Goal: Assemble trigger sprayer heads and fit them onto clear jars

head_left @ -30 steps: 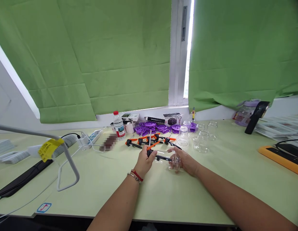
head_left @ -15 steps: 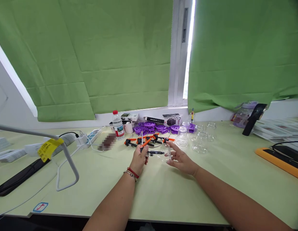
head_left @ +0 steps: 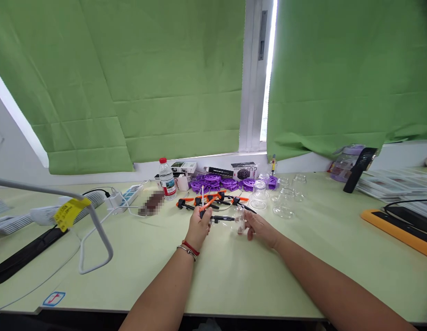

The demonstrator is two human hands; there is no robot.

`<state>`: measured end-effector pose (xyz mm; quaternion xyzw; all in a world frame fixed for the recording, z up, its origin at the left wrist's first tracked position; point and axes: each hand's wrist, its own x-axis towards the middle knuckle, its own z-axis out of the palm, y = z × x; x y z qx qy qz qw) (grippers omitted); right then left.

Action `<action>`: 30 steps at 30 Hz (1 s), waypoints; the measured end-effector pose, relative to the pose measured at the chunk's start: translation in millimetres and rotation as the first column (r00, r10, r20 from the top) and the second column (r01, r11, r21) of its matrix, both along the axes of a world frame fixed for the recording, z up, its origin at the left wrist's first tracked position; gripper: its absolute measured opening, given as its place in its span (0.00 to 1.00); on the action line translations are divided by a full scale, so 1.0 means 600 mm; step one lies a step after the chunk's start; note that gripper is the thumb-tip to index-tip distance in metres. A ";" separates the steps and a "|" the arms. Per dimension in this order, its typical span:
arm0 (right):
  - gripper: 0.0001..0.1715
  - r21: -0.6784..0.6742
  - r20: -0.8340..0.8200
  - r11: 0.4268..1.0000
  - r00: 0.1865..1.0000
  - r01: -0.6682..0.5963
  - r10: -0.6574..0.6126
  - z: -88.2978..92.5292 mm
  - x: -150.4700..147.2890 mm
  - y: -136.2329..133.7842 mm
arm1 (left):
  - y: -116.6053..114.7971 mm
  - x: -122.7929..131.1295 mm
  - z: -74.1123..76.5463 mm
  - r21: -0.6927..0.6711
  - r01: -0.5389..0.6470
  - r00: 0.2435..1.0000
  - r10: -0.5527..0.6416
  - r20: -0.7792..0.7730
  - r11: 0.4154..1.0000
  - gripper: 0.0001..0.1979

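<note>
— Left hand (head_left: pixel 199 225)?
— Closed tight round the handle of an orange-and-black pump tool (head_left: pixel 213 216), with the orange lever tipped up and the black bar pointing right.

— Right hand (head_left: pixel 258 226)?
— Pinching a clear cup (head_left: pixel 239 217) by the fingertips only, palm off the glass.

— Where on the table (head_left: pixel 303 257)?
— Middle of it, closer to the far edge than the near one. Just short of a heap of like tools (head_left: pixel 216 200), with purple discs (head_left: pixel 216 182) and a water bottle (head_left: pixel 166 179) behind along the far edge, and loose clear cups (head_left: pixel 282 204) off to the right.

— Changed since a second ago?
— Yes. Then wrapped whole in the right palm and held closer to the near edge; now let go to a fingertip hold and carried a little further out. Same firm grasp on the handle throughout.

— Meaning for the work in hand?
— Probably cup and bar end brought together, needing only steadying now. Cannot tell from here whether truly joined or merely touching: too small and too clear to read.
</note>
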<state>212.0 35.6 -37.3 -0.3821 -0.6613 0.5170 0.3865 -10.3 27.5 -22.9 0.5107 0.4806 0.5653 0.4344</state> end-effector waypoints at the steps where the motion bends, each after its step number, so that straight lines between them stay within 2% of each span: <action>1: 0.41 0.091 0.008 0.996 1.000 0.005 -0.006 0.002 0.002 -0.001 | 0.002 -0.002 -0.001 -0.010 -0.015 1.000 0.015 0.013 1.000 0.20; 3: 0.46 0.275 0.047 0.961 0.999 0.001 -0.015 0.004 0.004 -0.004 | 0.007 -0.005 -0.004 -0.034 -0.033 0.999 0.034 0.037 0.999 0.20; 5: 0.47 0.397 0.084 0.918 0.996 -0.016 -0.019 0.003 0.004 -0.006 | 0.009 -0.006 -0.006 -0.059 -0.028 0.998 0.032 0.055 0.998 0.21; 8: 0.41 0.431 0.087 0.902 0.996 -0.017 -0.023 -0.001 0.003 -0.006 | 0.007 -0.006 -0.006 -0.079 -0.009 0.998 0.014 0.065 0.997 0.21; 11: 0.40 0.347 0.073 0.938 0.997 -0.007 -0.020 -0.004 0.003 -0.004 | 0.003 -0.003 -0.003 -0.069 -0.001 0.998 0.004 0.056 0.998 0.21; 15: 0.39 0.137 0.024 0.991 1.000 -0.011 0.007 -0.008 0.001 0.002 | -0.002 -0.001 -0.002 -0.027 0.018 0.999 -0.017 0.036 0.999 0.21; 19: 0.40 -0.051 0.018 0.999 1.000 0.017 -0.016 -0.017 -0.004 0.010 | -0.003 0.001 -0.005 -0.031 0.029 0.999 -0.028 0.029 0.999 0.22; 22: 0.44 -0.066 0.078 0.998 0.997 0.016 -0.011 -0.018 -0.006 0.011 | 0.000 0.001 -0.007 -0.057 0.022 0.999 -0.020 0.043 0.998 0.22; 24: 0.43 0.055 0.121 0.998 0.992 0.028 -0.035 -0.015 -0.005 0.007 | 0.004 0.000 -0.008 -0.080 0.000 0.998 0.005 0.057 0.997 0.21; 26: 0.44 0.285 0.163 0.958 0.985 0.008 -0.057 -0.010 -0.005 0.000 | 0.006 -0.003 -0.008 -0.106 -0.028 0.997 0.036 0.074 0.994 0.21; 28: 0.50 0.523 0.226 0.851 0.971 -0.053 -0.079 -0.004 -0.005 -0.007 | 0.008 -0.005 -0.007 -0.125 -0.044 0.994 0.056 0.092 0.991 0.22; 30: 0.48 0.678 0.288 0.728 0.948 -0.103 -0.134 0.000 -0.005 -0.012 | 0.009 -0.006 -0.006 -0.132 -0.038 0.993 0.053 0.108 0.991 0.22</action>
